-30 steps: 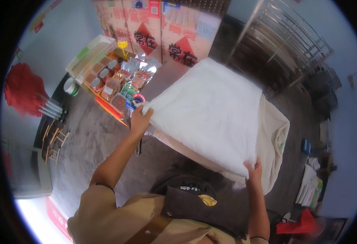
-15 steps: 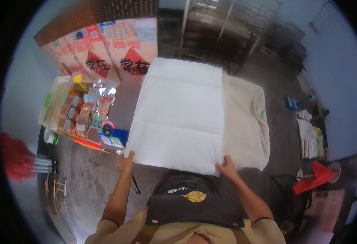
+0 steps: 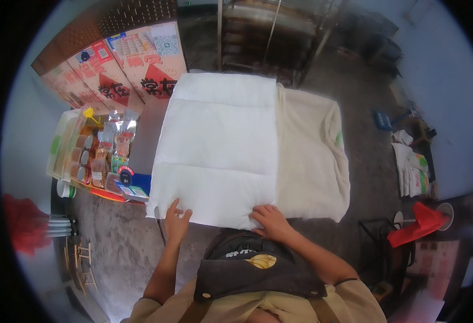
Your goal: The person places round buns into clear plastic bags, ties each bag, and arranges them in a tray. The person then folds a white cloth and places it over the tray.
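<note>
A white padded quilt [image 3: 220, 140] lies spread over the table in front of me, with two crosswise seams showing. Its right side overlaps a beige cloth [image 3: 312, 156] that has a fold and a small green mark at its right edge. My left hand [image 3: 177, 223] rests at the quilt's near edge, just in from the left corner, thumb and fingers apart. Closer to the near right corner, my right hand [image 3: 271, 222] has its fingers bent over the quilt's edge, with the thumb lower down; the cloth puckers there.
Left of the quilt sits a display of jars and packets [image 3: 104, 156] with a blue sign. Patterned red-and-white panels [image 3: 134, 70] stand behind, beside a metal rack [image 3: 268, 37]. Folded white bags [image 3: 411, 172] and a red cloth [image 3: 419, 223] are at the right, wooden stools [image 3: 80, 261] at the lower left.
My left hand has let go of the near left corner and opened a little inward. My right hand has slid left along the near edge from the right corner. The view has shifted slightly.
</note>
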`<state>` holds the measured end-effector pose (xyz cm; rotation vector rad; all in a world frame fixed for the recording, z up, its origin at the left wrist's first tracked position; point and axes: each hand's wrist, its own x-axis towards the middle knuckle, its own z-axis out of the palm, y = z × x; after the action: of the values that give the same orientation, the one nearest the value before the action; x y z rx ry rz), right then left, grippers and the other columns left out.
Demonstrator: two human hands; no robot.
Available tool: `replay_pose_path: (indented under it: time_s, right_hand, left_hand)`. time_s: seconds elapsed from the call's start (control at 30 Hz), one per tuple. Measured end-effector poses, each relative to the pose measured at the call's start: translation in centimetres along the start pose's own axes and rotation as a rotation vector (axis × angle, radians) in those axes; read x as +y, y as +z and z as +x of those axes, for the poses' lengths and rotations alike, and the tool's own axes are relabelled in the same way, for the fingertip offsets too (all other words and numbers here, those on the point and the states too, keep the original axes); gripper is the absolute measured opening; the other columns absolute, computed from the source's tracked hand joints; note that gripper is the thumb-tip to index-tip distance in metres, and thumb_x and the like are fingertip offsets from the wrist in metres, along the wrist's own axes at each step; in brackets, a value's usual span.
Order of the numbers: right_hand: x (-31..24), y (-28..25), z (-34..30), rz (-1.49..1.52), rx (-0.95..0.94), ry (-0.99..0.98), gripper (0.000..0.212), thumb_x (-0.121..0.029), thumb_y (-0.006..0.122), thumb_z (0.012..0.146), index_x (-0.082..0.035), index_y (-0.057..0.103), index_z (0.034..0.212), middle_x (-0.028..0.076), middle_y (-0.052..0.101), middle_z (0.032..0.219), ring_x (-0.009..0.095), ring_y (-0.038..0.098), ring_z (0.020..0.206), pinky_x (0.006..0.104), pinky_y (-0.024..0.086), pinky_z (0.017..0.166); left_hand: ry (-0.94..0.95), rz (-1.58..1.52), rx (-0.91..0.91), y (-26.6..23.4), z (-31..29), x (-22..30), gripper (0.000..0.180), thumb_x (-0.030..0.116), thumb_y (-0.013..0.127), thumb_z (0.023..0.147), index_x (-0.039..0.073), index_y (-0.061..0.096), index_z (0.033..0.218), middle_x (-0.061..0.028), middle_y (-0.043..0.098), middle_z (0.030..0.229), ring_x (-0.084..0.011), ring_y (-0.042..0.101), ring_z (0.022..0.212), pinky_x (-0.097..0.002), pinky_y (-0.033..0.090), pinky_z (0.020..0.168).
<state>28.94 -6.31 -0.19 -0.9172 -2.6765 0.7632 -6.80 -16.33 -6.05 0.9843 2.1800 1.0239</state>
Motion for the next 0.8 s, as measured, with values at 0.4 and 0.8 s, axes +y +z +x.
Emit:
replay_pose_path:
  time_s: [0.4, 0.8]
  right_hand:
    - [27.3, -16.0, -6.0, -0.361, 0.562, 0.41, 0.042, -0.017, 0.076, 0.085, -0.007, 0.064, 0.124, 0.014, 0.061, 0.126, 0.039, 0.062, 0.113, 0.0489, 0.052, 0.093]
    - [42.6, -14.0, -12.7, 0.474, 0.994, 0.727, 0.028, -0.028, 0.07, 0.098, -0.002, 0.061, 0.105, 0.007, 0.063, 0.089, 0.023, 0.062, 0.084, 0.0386, 0.05, 0.079]
  left_hand:
    - [-0.013, 0.609, 0.297, 4.4, -1.0, 13.1, 0.047, 0.03, 0.076, 0.086, 0.006, 0.068, 0.126, -0.0141, 0.07, 0.105, -0.0292, 0.069, 0.087, -0.0423, 0.055, 0.082]
    - [0.287, 0.588, -0.025, 21.7, 1.9, 18.5, 0.047, 0.019, 0.078, 0.082, 0.004, 0.066, 0.125, -0.0138, 0.063, 0.116, -0.0326, 0.062, 0.104, -0.0442, 0.051, 0.092]
